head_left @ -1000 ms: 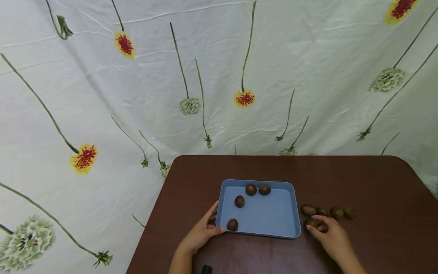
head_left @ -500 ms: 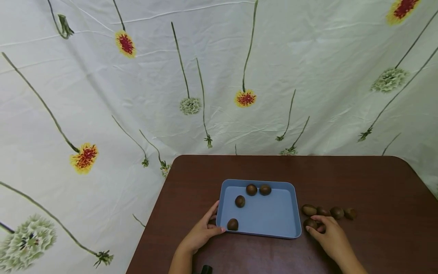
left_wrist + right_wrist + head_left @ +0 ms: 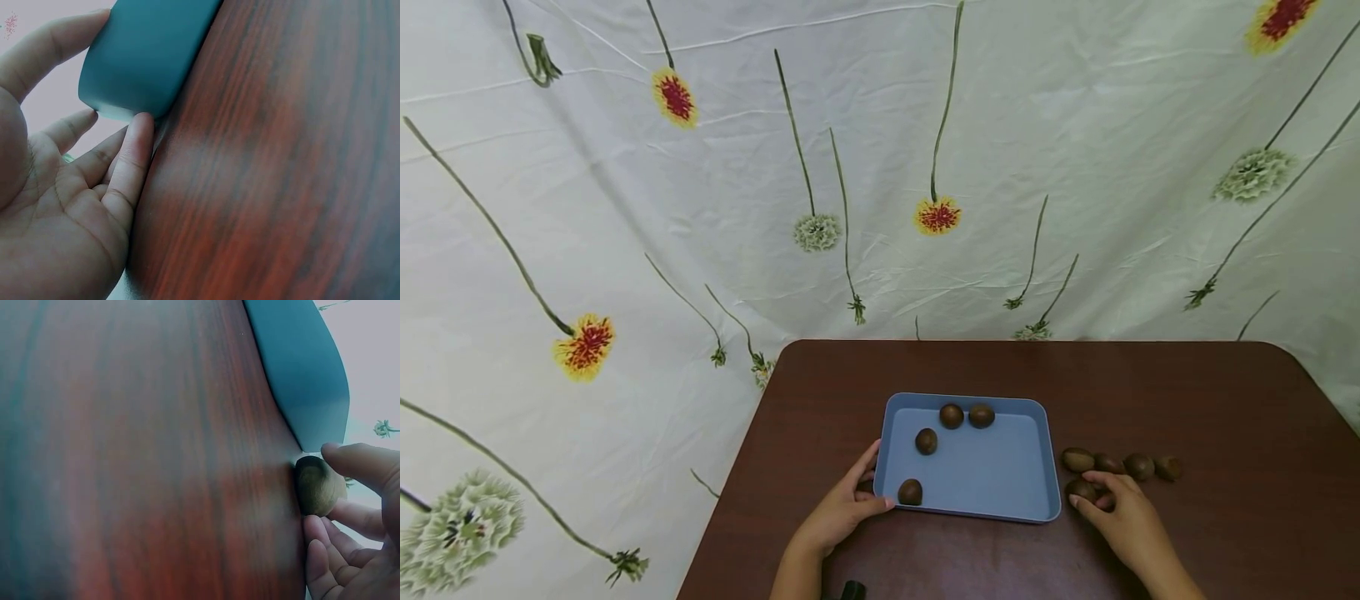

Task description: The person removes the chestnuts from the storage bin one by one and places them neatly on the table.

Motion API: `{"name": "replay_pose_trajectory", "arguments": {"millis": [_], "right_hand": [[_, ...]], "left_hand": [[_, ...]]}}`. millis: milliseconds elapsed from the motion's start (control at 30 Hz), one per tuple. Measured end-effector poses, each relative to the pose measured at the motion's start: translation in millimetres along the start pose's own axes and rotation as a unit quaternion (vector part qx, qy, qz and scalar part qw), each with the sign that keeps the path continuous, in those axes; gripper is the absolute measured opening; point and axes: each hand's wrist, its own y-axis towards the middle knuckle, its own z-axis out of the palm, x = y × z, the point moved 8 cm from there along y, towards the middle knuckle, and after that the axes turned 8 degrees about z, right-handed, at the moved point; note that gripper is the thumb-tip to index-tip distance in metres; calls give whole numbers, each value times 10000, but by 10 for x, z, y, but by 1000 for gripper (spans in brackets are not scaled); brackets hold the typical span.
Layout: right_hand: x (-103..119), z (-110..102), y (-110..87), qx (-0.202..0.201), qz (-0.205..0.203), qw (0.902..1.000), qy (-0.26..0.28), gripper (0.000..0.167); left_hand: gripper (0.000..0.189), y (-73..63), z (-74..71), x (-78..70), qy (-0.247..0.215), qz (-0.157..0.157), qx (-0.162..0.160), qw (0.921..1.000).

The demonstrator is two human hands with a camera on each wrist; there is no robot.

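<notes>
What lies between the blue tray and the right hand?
One brown fruit or nut, held by the right hand beside the tray; the head view shows it.

At the fingertips of the right hand (image 3: pixel 1123 521), the brown round thing (image 3: pixel 1078 489), perhaps a nut or a fruit, is partly covered by the finger and thumb, and just beyond this hand the second piece of the row (image 3: pixel 1107 462) has its near side hidden. Beside the wrist of the left hand (image 3: pixel 838 518), a dark object (image 3: pixel 853 591) is cut by the bottom edge and cannot be identified. In the left wrist view, the blue tray (image 3: pixel 150 56) past the fingertips is cut by the top edge, and the table (image 3: pixel 281 187) away from this hand is blurred.
</notes>
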Motion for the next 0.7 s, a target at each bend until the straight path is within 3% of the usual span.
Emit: {"name": "replay_pose_trajectory", "arguments": {"millis": [367,700], "right_hand": [[-51,-26,-53,-86,204,9988,436,58],[74,-145,-114,-990,-286,9932,544,38]], "left_hand": [[92,13,1,12,38,17,2,10000],[92,14,5,13,-11,41,28,10000]]}}
